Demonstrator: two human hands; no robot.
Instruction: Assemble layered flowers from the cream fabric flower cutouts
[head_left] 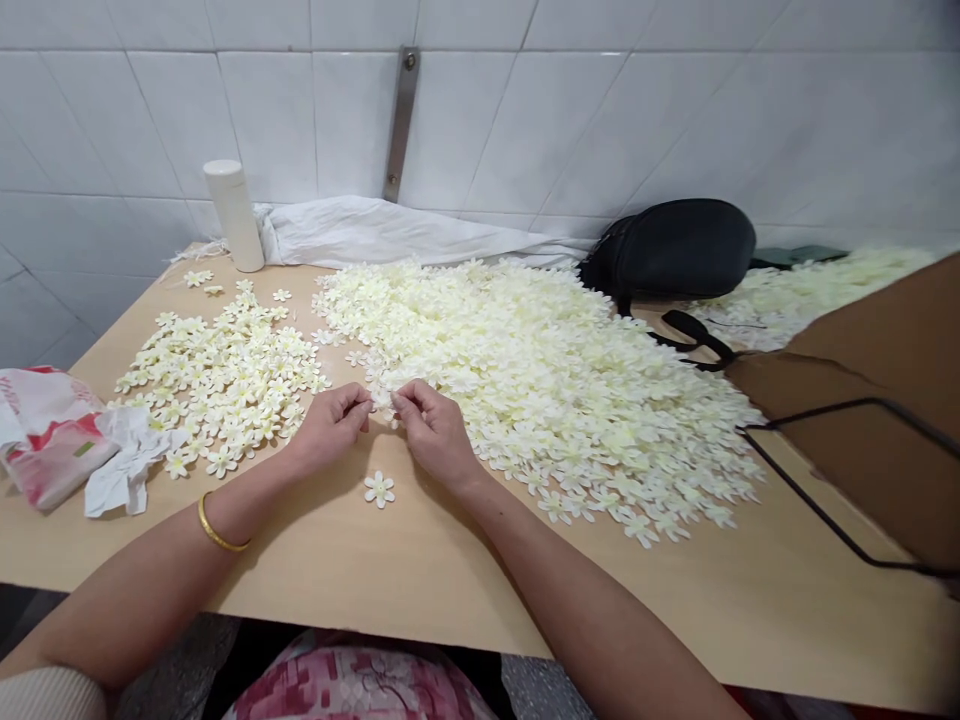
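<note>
Both hands are close together over the table, pinching at a small white artificial flower (383,400) between them. My left hand (330,428) is closed, thumb against forefinger, at the flower's left side. On its right side, the fingertips of my right hand (439,432) press together at the petals. Part of the flower is hidden by my fingers. A single loose flower (379,489) lies face up on the table just below my hands. Beyond my right hand spreads a large heap of pale flowers (540,370). To the left of my left hand is a smaller pile of flowers (232,375) with yellow centres.
A white bottle (238,215) and a white cloth (375,228) stand along the tiled wall. At the back right rests a black case (675,250). A brown cardboard box (885,380) fills the right side. Crumpled tissue (127,465) and a plastic bag (49,430) lie left.
</note>
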